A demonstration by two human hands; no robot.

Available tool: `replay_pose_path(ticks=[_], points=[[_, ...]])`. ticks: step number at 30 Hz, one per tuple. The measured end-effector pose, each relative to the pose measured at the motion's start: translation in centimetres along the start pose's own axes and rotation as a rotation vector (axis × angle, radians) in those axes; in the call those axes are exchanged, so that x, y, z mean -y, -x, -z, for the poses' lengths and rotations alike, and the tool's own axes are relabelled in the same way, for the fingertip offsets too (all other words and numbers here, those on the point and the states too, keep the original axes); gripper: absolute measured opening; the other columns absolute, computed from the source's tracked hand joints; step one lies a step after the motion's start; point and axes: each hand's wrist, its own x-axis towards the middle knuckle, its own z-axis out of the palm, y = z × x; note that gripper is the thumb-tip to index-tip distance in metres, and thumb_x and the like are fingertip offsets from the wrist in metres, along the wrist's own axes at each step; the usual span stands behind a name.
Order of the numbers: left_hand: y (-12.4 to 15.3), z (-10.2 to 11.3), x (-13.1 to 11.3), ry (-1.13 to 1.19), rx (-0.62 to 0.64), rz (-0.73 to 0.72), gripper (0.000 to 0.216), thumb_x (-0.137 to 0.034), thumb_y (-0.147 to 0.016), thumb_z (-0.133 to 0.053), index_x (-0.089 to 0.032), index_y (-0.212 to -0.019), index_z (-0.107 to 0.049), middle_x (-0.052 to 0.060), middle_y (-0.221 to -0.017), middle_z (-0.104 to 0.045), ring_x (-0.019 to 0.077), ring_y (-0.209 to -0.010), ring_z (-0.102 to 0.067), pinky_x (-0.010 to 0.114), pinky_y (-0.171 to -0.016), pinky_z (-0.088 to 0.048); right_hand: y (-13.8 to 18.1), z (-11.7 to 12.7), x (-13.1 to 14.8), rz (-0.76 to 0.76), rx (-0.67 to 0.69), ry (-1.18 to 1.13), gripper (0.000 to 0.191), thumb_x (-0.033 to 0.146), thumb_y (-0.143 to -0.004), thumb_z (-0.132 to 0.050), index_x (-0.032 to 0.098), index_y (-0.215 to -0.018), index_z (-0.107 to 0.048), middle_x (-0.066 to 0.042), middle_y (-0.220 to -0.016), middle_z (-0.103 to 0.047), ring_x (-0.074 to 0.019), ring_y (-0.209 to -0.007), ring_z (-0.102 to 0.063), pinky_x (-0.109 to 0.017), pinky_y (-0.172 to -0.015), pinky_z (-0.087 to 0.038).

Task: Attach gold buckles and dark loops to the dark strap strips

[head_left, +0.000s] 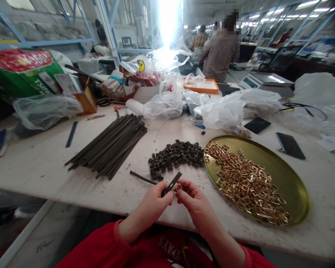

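My left hand (156,197) is closed on a dark strap (173,180) with a slot near its end. The rest of that strap trails out to the left over the table. Between thumb and fingers, my right hand (192,199) pinches a small gold buckle (176,188), close beside the slotted end. Just beyond my hands lies a heap of small dark loops (178,154). A round gold tray (298,186) to the right holds many gold buckles (248,178). On the left rests a stack of dark straps (108,143).
Plastic bags (220,111) line the back of the table. Two phones, one dark (257,125) and one blue-edged (290,145), lie beyond the tray. At the left stand a green box (25,74) and a wrapped bag (47,111). A person (222,52) is farther off.
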Motion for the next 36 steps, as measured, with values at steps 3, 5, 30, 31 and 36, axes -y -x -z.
replay_pose_path(ticks=[3, 5, 30, 31, 36], points=[[0.3, 0.2, -0.3, 0.009, 0.015, -0.061, 0.021, -0.032, -0.079, -0.046, -0.017, -0.065, -0.049, -0.004, -0.057, -0.045, 0.0107, -0.055, -0.040, 0.022, -0.052, -0.030, 0.1, 0.0, 0.0, 0.054, -0.046, 0.032, 0.032, 0.035, -0.062, -0.075, 0.017, -0.086, -0.064, 0.000, -0.072, -0.063, -0.0101, -0.059, -0.049, -0.024, -0.057, -0.040], [0.6, 0.9, -0.6, 0.047, 0.049, -0.079, 0.027, -0.037, -0.083, -0.040, -0.017, -0.066, -0.049, -0.006, -0.053, -0.040, 0.0101, -0.051, -0.037, 0.022, -0.050, -0.029, 0.3, 0.3, 0.1, 0.064, -0.072, 0.021, 0.032, 0.036, -0.063, -0.074, 0.017, -0.087, -0.064, 0.000, -0.072, -0.063, -0.0115, -0.061, -0.052, -0.025, -0.058, -0.041], [1.0, -0.4, -0.5, -0.065, -0.030, -0.075, 0.016, -0.029, -0.076, -0.048, -0.017, -0.065, -0.050, -0.001, -0.064, -0.056, 0.0145, -0.063, -0.051, 0.024, -0.058, -0.036, 1.8, -0.5, 0.1, -0.013, 0.057, -0.026, 0.030, 0.033, -0.065, -0.070, 0.017, -0.088, -0.060, 0.000, -0.075, -0.060, -0.0136, -0.065, -0.050, -0.027, -0.064, -0.041], [1.0, -0.4, -0.5, -0.061, -0.027, -0.072, 0.016, -0.029, -0.076, -0.048, -0.017, -0.065, -0.050, -0.001, -0.064, -0.057, 0.0146, -0.063, -0.051, 0.024, -0.058, -0.036, 1.8, -0.4, 0.1, -0.008, 0.057, -0.019, 0.030, 0.034, -0.065, -0.070, 0.017, -0.088, -0.061, 0.000, -0.074, -0.060, -0.0135, -0.065, -0.050, -0.027, -0.063, -0.041], [1.1, 0.3, -1.4, -0.008, 0.060, -0.103, 0.022, -0.034, -0.080, -0.047, -0.017, -0.067, -0.052, -0.001, -0.067, -0.057, 0.0133, -0.064, -0.050, 0.023, -0.060, -0.038, 1.5, 0.1, 0.1, 0.058, 0.027, 0.007, 0.029, 0.039, -0.068, -0.069, 0.017, -0.085, -0.062, 0.001, -0.069, -0.058, -0.0122, -0.061, -0.048, -0.026, -0.060, -0.040]])
